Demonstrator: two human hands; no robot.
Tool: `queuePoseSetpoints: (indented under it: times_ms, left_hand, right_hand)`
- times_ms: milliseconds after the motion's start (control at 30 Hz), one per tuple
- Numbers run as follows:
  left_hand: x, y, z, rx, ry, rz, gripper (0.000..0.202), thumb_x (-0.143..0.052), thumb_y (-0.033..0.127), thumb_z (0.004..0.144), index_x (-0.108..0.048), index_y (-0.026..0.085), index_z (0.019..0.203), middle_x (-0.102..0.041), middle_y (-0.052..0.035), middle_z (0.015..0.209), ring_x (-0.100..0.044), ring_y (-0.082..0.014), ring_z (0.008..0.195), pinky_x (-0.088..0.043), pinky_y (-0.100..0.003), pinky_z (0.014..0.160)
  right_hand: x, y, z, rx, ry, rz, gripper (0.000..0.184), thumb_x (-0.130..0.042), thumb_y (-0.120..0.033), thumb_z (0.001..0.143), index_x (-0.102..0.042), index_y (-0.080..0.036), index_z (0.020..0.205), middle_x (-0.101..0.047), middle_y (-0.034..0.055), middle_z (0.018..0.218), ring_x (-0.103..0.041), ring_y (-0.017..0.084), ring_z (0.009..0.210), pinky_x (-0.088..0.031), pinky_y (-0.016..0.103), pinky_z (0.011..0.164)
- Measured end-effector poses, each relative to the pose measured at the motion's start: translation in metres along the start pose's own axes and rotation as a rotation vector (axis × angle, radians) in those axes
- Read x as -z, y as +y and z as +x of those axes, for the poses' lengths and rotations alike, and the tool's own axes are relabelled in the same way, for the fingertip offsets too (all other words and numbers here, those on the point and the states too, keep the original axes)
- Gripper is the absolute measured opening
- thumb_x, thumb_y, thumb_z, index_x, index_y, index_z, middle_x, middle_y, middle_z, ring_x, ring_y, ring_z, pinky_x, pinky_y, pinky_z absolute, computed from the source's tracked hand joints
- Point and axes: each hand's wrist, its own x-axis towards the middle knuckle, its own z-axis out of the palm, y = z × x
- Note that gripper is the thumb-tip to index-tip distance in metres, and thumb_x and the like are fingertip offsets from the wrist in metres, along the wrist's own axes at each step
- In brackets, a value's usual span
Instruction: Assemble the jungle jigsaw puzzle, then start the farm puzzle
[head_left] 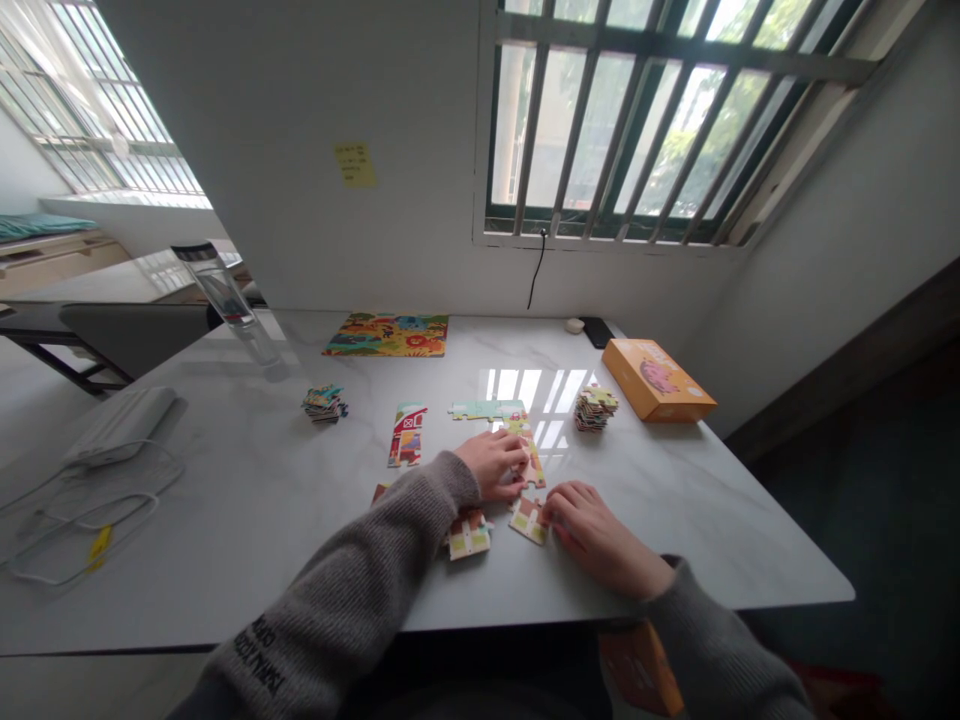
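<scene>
Table work, both hands low near the front edge. Main risk, in my judgement: the left sleeve. It lies across the layout, over or against the dark red piece and beside the pale-green piece close to the front edge; a sweep of that forearm could drag either out of place. Second risk: pushing the loose piece in crooked, or pressing hard, could skew the joined right column and pull it off the top strip. The right stack, towards the right edge, looks uneven; a knock from the right arm could topple it.

Fingers: left hand bent, fingers near together, tips down at the column's lower part; whether they pinch or only press, cannot tell. Right hand half curled, fingers close together, tips at the right side of the loose piece; thumb hidden, so grip uncertain.

Loose piece sits just below the column, slightly turned, near the middle of the front edge. Barn section stands apart, left of the column. Left stack farther towards the left edge.
</scene>
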Motion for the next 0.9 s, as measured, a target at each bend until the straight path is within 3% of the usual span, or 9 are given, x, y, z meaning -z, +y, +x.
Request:
queuePoseSetpoints:
  times_ms: [67, 267, 467, 800, 900]
  left_hand:
    - [0.001, 0.0, 0.0, 0.002, -0.009, -0.004, 0.022, -0.064, 0.039, 0.086, -0.063, 0.02, 0.097, -0.064, -0.0077, 0.111, -0.057, -0.0259, 0.107, -0.047, -0.039, 0.096]
    - [0.002, 0.0, -0.001, 0.005, -0.017, -0.03, 0.023, -0.064, 0.039, 0.087, -0.063, 0.02, 0.1, -0.062, -0.0086, 0.115, -0.055, -0.0262, 0.11, -0.046, -0.04, 0.099]
    - [0.004, 0.001, -0.002, 0.028, -0.028, -0.033, 0.02, -0.06, 0.033, 0.09, -0.062, 0.021, 0.105, -0.062, -0.0087, 0.119, -0.055, -0.0264, 0.112, -0.046, -0.041, 0.096]
    - [-0.003, -0.003, -0.003, 0.024, -0.016, -0.052, 0.019, -0.056, 0.027, 0.091, -0.061, 0.021, 0.108, -0.06, -0.0086, 0.122, -0.054, -0.0253, 0.114, -0.046, -0.041, 0.099]
    - [-0.005, -0.003, -0.004, 0.036, -0.005, -0.044, 0.021, -0.06, 0.032, 0.089, -0.061, 0.021, 0.107, -0.06, -0.0089, 0.122, -0.054, -0.0262, 0.113, -0.046, -0.041, 0.097]
  right_hand:
    - [-0.001, -0.003, 0.0, -0.01, -0.001, -0.009, 0.031, -0.049, 0.002, 0.08, -0.055, -0.023, 0.098, -0.06, 0.0055, 0.103, -0.053, 0.023, 0.101, -0.046, 0.04, 0.093]
    - [-0.013, -0.011, 0.003, -0.032, 0.096, -0.094, 0.02, -0.064, -0.013, 0.084, -0.055, -0.021, 0.099, -0.061, 0.0072, 0.103, -0.055, 0.026, 0.1, -0.046, 0.042, 0.091]
    - [-0.006, -0.007, 0.011, -0.011, 0.064, -0.109, 0.038, -0.065, -0.005, 0.077, -0.056, -0.022, 0.11, -0.06, 0.0084, 0.107, -0.056, 0.026, 0.104, -0.048, 0.04, 0.09]
    - [0.002, 0.013, 0.016, 0.072, -0.027, -0.071, 0.041, -0.054, 0.001, 0.078, -0.062, -0.024, 0.109, -0.063, 0.0065, 0.11, -0.055, 0.023, 0.104, -0.046, 0.039, 0.095]
    - [0.001, 0.012, 0.013, 0.074, -0.004, -0.066, 0.048, -0.052, 0.003, 0.075, -0.062, -0.025, 0.113, -0.062, 0.0069, 0.124, -0.054, 0.023, 0.111, -0.045, 0.041, 0.099]
